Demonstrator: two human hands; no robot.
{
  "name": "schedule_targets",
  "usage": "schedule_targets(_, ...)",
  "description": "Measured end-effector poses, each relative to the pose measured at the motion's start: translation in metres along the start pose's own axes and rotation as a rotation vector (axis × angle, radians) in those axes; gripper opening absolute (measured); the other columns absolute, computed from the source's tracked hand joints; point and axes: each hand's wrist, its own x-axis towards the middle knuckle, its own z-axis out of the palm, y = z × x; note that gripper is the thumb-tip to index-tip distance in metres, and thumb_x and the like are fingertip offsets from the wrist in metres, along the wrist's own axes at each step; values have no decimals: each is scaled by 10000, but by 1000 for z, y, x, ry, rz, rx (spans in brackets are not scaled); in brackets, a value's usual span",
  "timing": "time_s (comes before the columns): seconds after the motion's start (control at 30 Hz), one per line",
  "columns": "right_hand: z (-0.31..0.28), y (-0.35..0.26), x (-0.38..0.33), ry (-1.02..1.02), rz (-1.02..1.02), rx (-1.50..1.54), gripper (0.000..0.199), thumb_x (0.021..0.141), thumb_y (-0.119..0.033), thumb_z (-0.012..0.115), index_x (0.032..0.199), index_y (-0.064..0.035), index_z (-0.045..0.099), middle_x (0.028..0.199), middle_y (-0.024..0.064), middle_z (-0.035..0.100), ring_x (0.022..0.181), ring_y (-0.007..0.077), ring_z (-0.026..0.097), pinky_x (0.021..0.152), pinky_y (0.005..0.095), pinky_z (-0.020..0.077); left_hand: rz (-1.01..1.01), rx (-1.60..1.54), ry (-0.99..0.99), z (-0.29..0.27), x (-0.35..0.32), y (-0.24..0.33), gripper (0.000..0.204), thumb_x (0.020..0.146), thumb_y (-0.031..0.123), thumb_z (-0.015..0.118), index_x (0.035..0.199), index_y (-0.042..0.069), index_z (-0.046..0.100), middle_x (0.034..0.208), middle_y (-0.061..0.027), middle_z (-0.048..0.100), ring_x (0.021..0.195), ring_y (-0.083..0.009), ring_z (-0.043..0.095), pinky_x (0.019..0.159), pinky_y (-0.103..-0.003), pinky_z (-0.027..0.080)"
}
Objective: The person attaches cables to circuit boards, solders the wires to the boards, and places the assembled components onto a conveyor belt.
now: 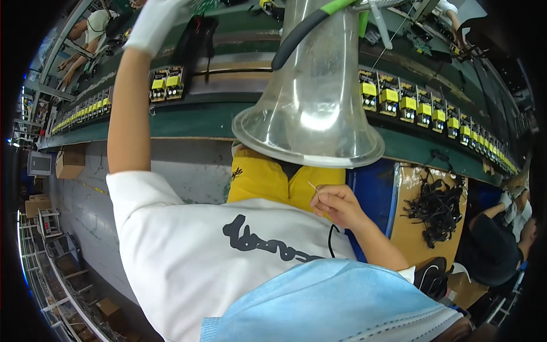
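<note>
My left hand [155, 27], in a white glove, reaches up to the far side of the bench; its fingers run out at the top edge, so what they do is hidden. Close to it lies a dark, blurred bundle with a cord [198, 40], and green circuit boards [209, 5] show beyond. My right hand [336, 205] is bare and held low over my lap, fingertips pinched together on a thin pale stick [312, 186] that points up and left. Its exact kind is too small to make out.
A clear flared funnel hood [310, 108] hangs before me, crossed by a black-and-green handle [310, 34]. Boards with yellow transformers [407, 103] line the green bench edge [188, 129]. At right, a cardboard box [401, 196] bears black cables [436, 208]. Other people work on both sides.
</note>
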Motion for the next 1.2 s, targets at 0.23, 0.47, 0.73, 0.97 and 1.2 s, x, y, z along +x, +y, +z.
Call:
schedule_targets(0.23,-7,-9,-1,-77,151,79,289,999,-244,501,1056,3,639,631,-23,365,526,70,311,449,247,366,72,942,-46,54,119,-130,332,857,137,584,1181,70,551,1066,-129,634,939,-246,619,811,-358,499)
schedule_targets(0.47,-14,-13,-2,-36,138,21,275,986,-239,523,1060,3,630,682,5,412,522,86,347,458,239,365,-79,831,-155,108,127,-229,319,867,77,486,1168,125,582,1162,-181,619,1122,-341,574,906,-428,480)
schedule_targets(0.73,-25,11,7,129,48,-778,396,993,-344,483,971,0,678,697,1,549,568,73,486,480,251,400,-38,638,-293,75,63,-147,636,778,265,707,1316,19,474,1273,-214,552,1189,-349,525,1000,-389,424)
schedule_targets(0.97,-20,-3,6,284,370,-360,709,995,-573,253,948,-11,683,594,-35,345,489,75,331,437,241,298,121,1180,365,11,-79,-113,768,775,427,703,1365,32,409,1414,-171,427,1339,-393,326,1065,-538,281)
schedule_targets(1.2,-5,4,3,197,296,-724,356,960,-333,543,933,-7,683,556,-59,338,457,36,300,413,219,261,-108,1312,359,5,-147,-141,716,756,485,701,1303,67,503,1420,-161,415,1337,-400,305,1055,-585,234)
